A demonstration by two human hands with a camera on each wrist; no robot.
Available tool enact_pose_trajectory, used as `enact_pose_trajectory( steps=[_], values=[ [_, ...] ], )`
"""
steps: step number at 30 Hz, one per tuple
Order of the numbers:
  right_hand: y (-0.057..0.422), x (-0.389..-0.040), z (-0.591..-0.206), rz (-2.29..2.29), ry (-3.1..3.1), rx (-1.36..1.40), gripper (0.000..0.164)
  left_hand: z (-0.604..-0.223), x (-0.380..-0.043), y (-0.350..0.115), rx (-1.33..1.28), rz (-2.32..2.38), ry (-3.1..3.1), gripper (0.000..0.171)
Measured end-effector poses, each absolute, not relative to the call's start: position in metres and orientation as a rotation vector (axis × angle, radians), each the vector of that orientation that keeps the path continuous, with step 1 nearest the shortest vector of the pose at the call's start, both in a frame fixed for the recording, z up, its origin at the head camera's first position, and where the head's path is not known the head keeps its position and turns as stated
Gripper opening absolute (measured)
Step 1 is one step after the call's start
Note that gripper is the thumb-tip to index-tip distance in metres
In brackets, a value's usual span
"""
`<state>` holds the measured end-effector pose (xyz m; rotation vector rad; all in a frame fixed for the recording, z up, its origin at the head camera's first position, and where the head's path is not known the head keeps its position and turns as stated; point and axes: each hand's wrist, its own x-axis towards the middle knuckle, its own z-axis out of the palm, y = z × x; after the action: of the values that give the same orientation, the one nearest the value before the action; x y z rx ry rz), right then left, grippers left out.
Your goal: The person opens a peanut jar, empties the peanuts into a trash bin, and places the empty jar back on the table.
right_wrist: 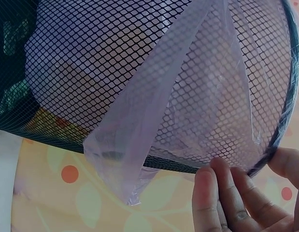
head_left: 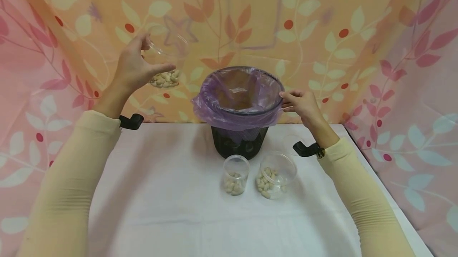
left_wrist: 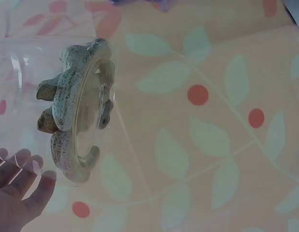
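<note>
My left hand (head_left: 134, 64) holds a clear plastic container (left_wrist: 21, 82) up in the air on the left, thumb on one side and fingers on the other. A layer of unshelled peanuts (head_left: 165, 79) lies at its bottom. On the right, my right hand (head_left: 302, 104) pinches the rim of a black mesh wastebasket (head_left: 237, 143). A translucent purple bag (head_left: 211, 116) lines the wastebasket and folds down over its rim. In the right wrist view, the thumb and fingers (right_wrist: 236, 198) meet at the dark rim, with the loose bag edge (right_wrist: 127, 164) hanging beside them.
In front of the wastebasket, a small clear cup (head_left: 236, 175) and a wider clear container (head_left: 276, 175) stand on the white tablecloth (head_left: 171, 209), both with peanuts inside. Leaf-patterned cloth (head_left: 322, 30) hangs behind and at both sides.
</note>
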<state>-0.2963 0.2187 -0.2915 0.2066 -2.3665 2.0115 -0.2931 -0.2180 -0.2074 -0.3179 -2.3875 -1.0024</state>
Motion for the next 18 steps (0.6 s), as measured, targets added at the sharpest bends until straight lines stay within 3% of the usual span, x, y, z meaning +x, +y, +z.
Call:
enact_pose_trajectory(
  steps=[13,18],
  values=[
    [0.2171,-0.2935,-0.2912,2.02,-2.351,0.201,0.01,-0.2068,-0.2974,-0.2162,-0.344,-0.926,-2.463,0.078],
    [0.2175,-0.2936,-0.2912,2.007,-2.362,0.196,0.009,-0.2045,-0.297,-0.2114,-0.389,-0.911,-2.521,0.095]
  ],
)
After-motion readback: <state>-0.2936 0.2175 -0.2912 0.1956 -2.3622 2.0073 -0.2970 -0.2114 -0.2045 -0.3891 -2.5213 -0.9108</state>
